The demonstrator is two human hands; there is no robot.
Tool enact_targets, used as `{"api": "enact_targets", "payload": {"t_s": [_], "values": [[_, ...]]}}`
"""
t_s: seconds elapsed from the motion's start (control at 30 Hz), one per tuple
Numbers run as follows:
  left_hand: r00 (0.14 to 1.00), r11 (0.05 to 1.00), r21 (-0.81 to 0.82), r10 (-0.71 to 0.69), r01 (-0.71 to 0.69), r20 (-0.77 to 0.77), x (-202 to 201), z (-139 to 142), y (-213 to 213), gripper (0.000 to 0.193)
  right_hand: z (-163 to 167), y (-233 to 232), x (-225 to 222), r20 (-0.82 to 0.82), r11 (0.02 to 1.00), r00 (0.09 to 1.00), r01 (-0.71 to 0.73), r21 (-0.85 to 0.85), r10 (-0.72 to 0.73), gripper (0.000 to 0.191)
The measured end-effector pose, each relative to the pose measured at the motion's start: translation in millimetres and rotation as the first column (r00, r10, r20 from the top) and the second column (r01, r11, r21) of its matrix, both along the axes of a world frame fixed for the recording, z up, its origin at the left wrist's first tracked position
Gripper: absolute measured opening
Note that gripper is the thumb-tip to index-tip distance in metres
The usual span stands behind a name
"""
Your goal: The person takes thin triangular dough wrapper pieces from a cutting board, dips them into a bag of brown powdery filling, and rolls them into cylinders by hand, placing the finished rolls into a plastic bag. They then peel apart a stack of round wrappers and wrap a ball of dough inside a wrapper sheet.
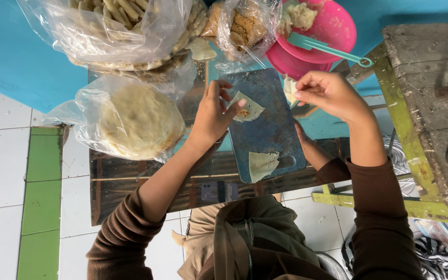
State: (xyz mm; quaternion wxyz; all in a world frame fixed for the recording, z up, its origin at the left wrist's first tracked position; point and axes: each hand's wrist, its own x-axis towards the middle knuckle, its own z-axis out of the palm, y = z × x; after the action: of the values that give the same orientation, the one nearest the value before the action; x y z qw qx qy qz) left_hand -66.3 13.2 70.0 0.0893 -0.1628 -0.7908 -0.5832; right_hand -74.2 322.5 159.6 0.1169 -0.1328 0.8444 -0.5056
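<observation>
A: Item one, left hand [212, 115]?
B: Laid on the upper left part of the blue cutting board [268, 129], fingers [238, 106] pressing the edge of a folded dough wrapper [248, 109]. Speck of brown filling showing at the fold. Not clenched; pinning rather than lifting.

A: Item two, right hand [327, 92]?
B: Raised just beyond the board's upper right corner, fingers pinched on a small pale lump [290, 89], possibly dough or filling; too small to tell which.

A: Other stock on the board?
B: One more folded wrapper [262, 165], near the lower edge, apart from both hands.

A: Board's position?
B: Flat on a shiny metal counter [125, 179], directly in front of the wearer.

A: Left of the board?
B: Clear plastic bag [86, 122] holding a stack of round flat dough sheets [140, 120]. Above it, a larger clear bag of finished pale pastries [125, 26].

A: Above the board?
B: Small bag of brown crumbly filling [242, 26]. Beside it, stacked pink bowls [333, 31] with whitish lumps inside, a teal plastic utensil [327, 47] resting across the rim.

A: Right side?
B: Worn wooden bench with green-painted frame [405, 119].

A: Clothing?
B: Brown long sleeves [125, 233] on both arms.
</observation>
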Motion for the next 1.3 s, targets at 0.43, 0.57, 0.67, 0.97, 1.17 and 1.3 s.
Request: {"api": "enact_targets", "payload": {"t_s": [0.43,0.57,0.67,0.97,1.17,1.3], "values": [[0.905,0.821,0.525,-0.376,0.225,0.198,-5,3,3,0.05,-12,-83,-11,-0.022,0.968,0.985,-0.174,-0.183,0.173,0.01],[0.919,0.861,0.469,-0.33,0.199,0.215,-2,1,0,0.053,-23,-79,-12,0.105,0.932,0.986,-0.086,-0.353,0.13,0.018],[0.909,0.843,0.479,-0.372,0.246,0.188,-2,4,-1,0.055,-26,-75,-12,0.141,0.92,0.983,-0.056,-0.388,0.119,0.017],[0.873,0.836,0.479,-0.422,0.269,0.245,-3,13,-3,0.049,-24,-75,-9,0.022,0.95,0.993,-0.106,-0.294,0.118,0.02],[0.942,0.856,0.463,-0.316,0.231,0.115,1,15,-3,0.025,-21,-75,-6,0.053,0.947,0.991,-0.098,-0.306,0.119,0.018],[0.972,0.936,0.325,-0.187,0.133,0.142,4,15,-4,0.022,-22,-76,-5,0.035,0.943,0.993,-0.1,-0.318,0.117,0.018]]}}
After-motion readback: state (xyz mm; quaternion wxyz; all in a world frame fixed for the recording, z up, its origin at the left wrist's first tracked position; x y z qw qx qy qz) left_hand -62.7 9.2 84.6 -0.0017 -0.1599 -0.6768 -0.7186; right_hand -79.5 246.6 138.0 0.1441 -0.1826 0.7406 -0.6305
